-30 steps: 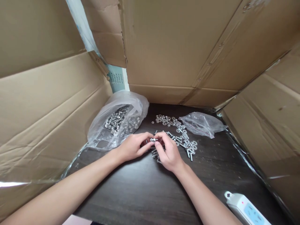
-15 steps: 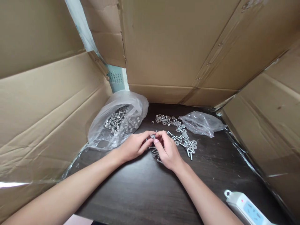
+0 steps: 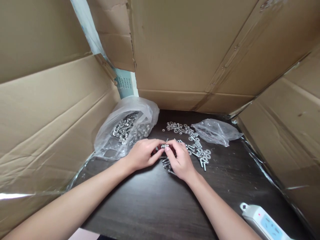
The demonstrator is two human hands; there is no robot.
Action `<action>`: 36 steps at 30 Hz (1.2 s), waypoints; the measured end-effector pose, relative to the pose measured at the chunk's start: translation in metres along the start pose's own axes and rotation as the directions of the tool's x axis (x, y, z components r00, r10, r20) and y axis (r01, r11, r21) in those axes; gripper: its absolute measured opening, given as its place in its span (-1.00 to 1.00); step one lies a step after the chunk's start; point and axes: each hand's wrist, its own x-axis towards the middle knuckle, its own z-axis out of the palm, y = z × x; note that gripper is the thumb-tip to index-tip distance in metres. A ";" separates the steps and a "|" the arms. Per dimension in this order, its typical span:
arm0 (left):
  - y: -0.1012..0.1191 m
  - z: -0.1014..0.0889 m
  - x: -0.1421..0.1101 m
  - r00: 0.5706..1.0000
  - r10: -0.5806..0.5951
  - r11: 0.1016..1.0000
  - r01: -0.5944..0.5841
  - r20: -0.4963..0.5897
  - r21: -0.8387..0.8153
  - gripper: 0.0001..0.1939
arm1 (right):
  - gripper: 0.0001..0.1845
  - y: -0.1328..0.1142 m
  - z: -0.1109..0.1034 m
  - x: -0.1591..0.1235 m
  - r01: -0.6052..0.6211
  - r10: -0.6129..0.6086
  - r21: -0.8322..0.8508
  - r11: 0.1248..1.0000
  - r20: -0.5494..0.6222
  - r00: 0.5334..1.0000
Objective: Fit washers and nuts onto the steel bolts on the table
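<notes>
Between my two hands, just above the table, is a small silver bolt (image 3: 164, 146) with what looks like a nut or washer on it. My left hand (image 3: 144, 154) pinches one end between thumb and fingertips. My right hand (image 3: 179, 159) pinches the other end, its thumb lying against the bolt. Fingers cover part of it. Under and beside my right hand lie loose bolts (image 3: 166, 162), partly hidden by it. To its right is a scatter of washers (image 3: 206, 156), nuts and more bolts.
A clear plastic bag (image 3: 147, 106) holding many bolts (image 3: 124, 128) stands at the back left. A flat plastic bag (image 3: 216, 131) lies at the back right. A white power strip (image 3: 261, 220) is at the front right. Cardboard walls (image 3: 185, 50) surround the dark table (image 3: 140, 206).
The bolt was turned end-on half a second ago and lies sideways now. Both hands stay in nearly the same place, with only the fingers shifting.
</notes>
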 end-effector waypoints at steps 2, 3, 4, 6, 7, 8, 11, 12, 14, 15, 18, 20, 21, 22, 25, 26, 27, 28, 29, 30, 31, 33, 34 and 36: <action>0.000 -0.001 0.000 0.999 0.004 0.998 -0.007 0.042 0.061 -0.79 | -0.73 0.001 0.001 0.000 0.003 -0.003 -0.026 1.000 0.005 1.000; 0.001 -0.001 0.000 0.999 0.009 0.997 -0.012 0.050 0.074 -0.79 | -0.67 0.002 0.001 0.000 0.008 -0.008 -0.043 0.999 0.011 1.000; 0.000 -0.001 0.000 0.998 0.016 0.997 -0.020 0.053 0.074 -0.78 | -0.63 0.002 0.001 0.000 0.012 -0.011 -0.057 0.998 0.016 1.000; 0.000 -0.001 -0.001 0.998 0.030 0.999 -0.032 0.051 0.043 -0.78 | -0.63 0.002 0.001 0.000 0.009 -0.008 -0.073 0.997 0.016 1.000; 0.000 -0.001 -0.001 0.998 0.035 0.999 -0.036 0.052 0.019 -0.78 | -0.66 0.001 0.001 0.000 0.004 -0.003 -0.072 0.997 0.013 1.000; 0.000 -0.001 -0.001 0.998 0.039 0.999 -0.038 0.055 -0.009 -0.78 | -0.70 0.000 0.001 0.000 -0.002 0.003 -0.066 0.998 0.013 1.000; 0.001 0.000 -0.001 0.999 -0.002 0.992 0.006 0.037 -0.126 -0.80 | -0.75 -0.002 -0.001 0.000 -0.006 0.006 -0.037 0.999 0.021 1.000; 0.002 0.001 -0.001 0.999 -0.030 0.984 0.033 0.018 -0.174 -0.80 | -0.77 -0.003 -0.001 0.000 -0.001 0.002 -0.028 1.000 0.023 1.000; 0.004 0.002 0.000 0.996 -0.090 0.963 0.081 -0.023 -0.257 -0.78 | -0.83 -0.003 -0.001 0.000 0.006 -0.006 -0.015 1.000 0.013 1.000; 0.005 0.003 0.000 0.993 -0.112 0.954 0.096 -0.039 -0.284 -0.77 | -0.88 -0.003 -0.001 0.000 0.009 -0.009 -0.010 1.000 0.001 1.000; 0.006 0.003 0.000 0.990 -0.128 0.949 0.104 -0.061 -0.298 -0.79 | -0.91 -0.002 -0.001 -0.001 0.014 -0.014 0.002 1.000 -0.017 1.000; 0.007 0.004 -0.001 0.992 -0.102 0.959 0.078 -0.073 -0.274 -0.81 | -0.77 -0.001 0.000 0.000 0.023 -0.023 -0.008 1.000 -0.001 1.000; 0.007 0.004 -0.002 0.994 -0.084 0.964 0.061 -0.076 -0.260 -0.82 | -0.69 0.000 0.000 0.000 0.026 -0.026 -0.019 0.999 0.010 1.000; 0.007 0.004 -0.002 0.995 -0.069 0.967 0.047 -0.076 -0.251 -0.82 | -0.64 0.000 0.000 0.000 0.027 -0.027 -0.027 0.999 0.017 1.000; 0.008 0.004 -0.003 0.995 -0.055 0.968 0.031 -0.088 -0.250 -0.79 | -0.72 0.001 0.000 0.000 0.024 -0.023 -0.015 1.000 0.002 1.000; 0.008 0.004 -0.003 0.994 -0.054 0.967 0.028 -0.096 -0.251 -0.77 | -0.76 0.001 0.000 0.000 0.025 -0.025 -0.007 1.000 -0.004 1.000; 0.008 0.004 -0.003 0.993 -0.049 0.968 0.021 -0.106 -0.250 -0.76 | -0.75 0.000 0.000 -0.001 0.030 -0.030 -0.003 1.000 -0.003 1.000; 0.008 0.003 -0.003 0.993 -0.039 0.970 0.010 -0.115 -0.244 -0.76 | -0.70 0.000 -0.001 -0.001 0.039 -0.039 -0.003 0.999 0.001 0.999; 0.008 0.003 -0.003 0.992 -0.026 0.972 -0.003 -0.120 -0.237 -0.78 | -0.64 0.000 -0.001 -0.001 0.046 -0.046 -0.007 0.999 0.006 0.999; 0.009 0.003 -0.002 0.992 -0.013 0.973 -0.016 -0.124 -0.229 -0.79 | -0.60 0.000 -0.001 -0.001 0.048 -0.048 -0.010 0.999 0.009 0.999; 0.009 0.003 -0.002 0.991 -0.001 0.974 -0.028 -0.130 -0.223 -0.79 | -0.61 0.000 -0.001 -0.001 0.045 -0.045 -0.007 0.999 0.004 0.999; 0.010 0.003 -0.002 0.990 0.016 0.976 -0.046 -0.142 -0.213 -0.79 | -0.71 0.000 -0.001 -0.001 0.027 -0.027 0.010 1.000 -0.017 0.999; 0.010 0.003 -0.002 0.989 0.020 0.976 -0.051 -0.145 -0.212 -0.78 | -0.73 0.000 -0.001 -0.001 0.021 -0.021 0.017 1.000 -0.024 0.999; 0.009 0.004 -0.003 0.989 0.023 0.976 -0.054 -0.145 -0.213 -0.79 | -0.67 0.000 -0.001 0.000 0.022 -0.021 0.028 0.999 -0.017 1.000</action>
